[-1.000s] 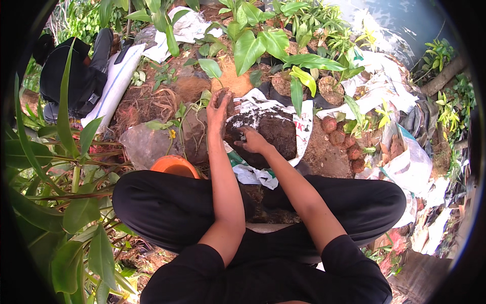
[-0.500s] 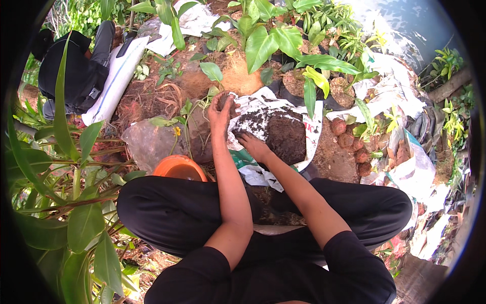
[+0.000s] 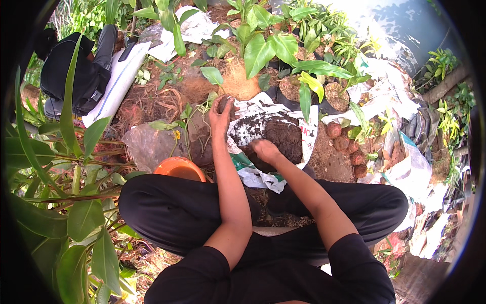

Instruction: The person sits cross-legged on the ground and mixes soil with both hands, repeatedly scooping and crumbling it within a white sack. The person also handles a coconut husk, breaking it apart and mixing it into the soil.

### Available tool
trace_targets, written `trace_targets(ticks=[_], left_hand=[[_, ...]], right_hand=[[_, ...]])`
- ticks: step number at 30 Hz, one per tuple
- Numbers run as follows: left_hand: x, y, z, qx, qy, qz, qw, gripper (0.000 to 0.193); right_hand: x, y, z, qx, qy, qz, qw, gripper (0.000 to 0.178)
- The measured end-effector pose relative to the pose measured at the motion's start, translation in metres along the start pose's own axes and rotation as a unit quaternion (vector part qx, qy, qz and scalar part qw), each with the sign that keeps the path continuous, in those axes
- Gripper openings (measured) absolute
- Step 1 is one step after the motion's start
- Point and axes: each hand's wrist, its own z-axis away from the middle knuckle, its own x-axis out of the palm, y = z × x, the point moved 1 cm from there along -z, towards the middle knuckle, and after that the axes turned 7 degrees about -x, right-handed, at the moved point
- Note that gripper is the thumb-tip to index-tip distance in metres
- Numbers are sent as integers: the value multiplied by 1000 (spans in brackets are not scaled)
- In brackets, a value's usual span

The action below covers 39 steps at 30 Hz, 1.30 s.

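Note:
My left hand (image 3: 220,117) is closed around a dark, rounded clump of soil (image 3: 226,104) at the left edge of a white plastic sack. A broad green leaf (image 3: 212,75) on a thin stem stands just beyond that hand; I cannot tell whether it grows from the clump. Dark potting soil (image 3: 286,136) lies heaped on the spread sack (image 3: 310,144). My right hand (image 3: 265,151) is down in this soil with its fingers curled in, their tips partly hidden. To the left of my left forearm, an orange pot (image 3: 179,164) stands against my knee.
Potted leafy plants (image 3: 273,48) crowd the far side. Several round brown clumps (image 3: 334,130) lie to the right. A person in dark clothes (image 3: 68,71) sits at the far left beside a long white sack (image 3: 114,83). Tall leaves (image 3: 86,218) rise close on my left.
My right hand has shifted slightly right and toward me over the soil, its fingers going from spread to curled. My left hand stays at nearly the same place, still around the clump.

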Motion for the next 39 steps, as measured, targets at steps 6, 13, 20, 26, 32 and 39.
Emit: trace_targets(ticks=[6,13,20,26,32,39], left_hand=[[0,0,0,4,0,10,1000,32],[-7,9,8,-2,26,25,999,31],[-14,7,1,12,59,31,998,30],[-9,17,13,-1,80,18,997,29],[-20,26,33,20,91,-12,996,28],[-74,37,45,57,119,34,991,31]], right_hand=[[-34,42,-13,44,-18,-12,999,30],[-90,37,-34,24,-21,-186,982,29],[-96,58,-53,58,-105,-193,974,24],[-63,50,-74,103,-122,-52,986,27],[-16,37,-82,-5,-46,21,999,21],[-38,46,-89,56,-27,-83,995,17]])
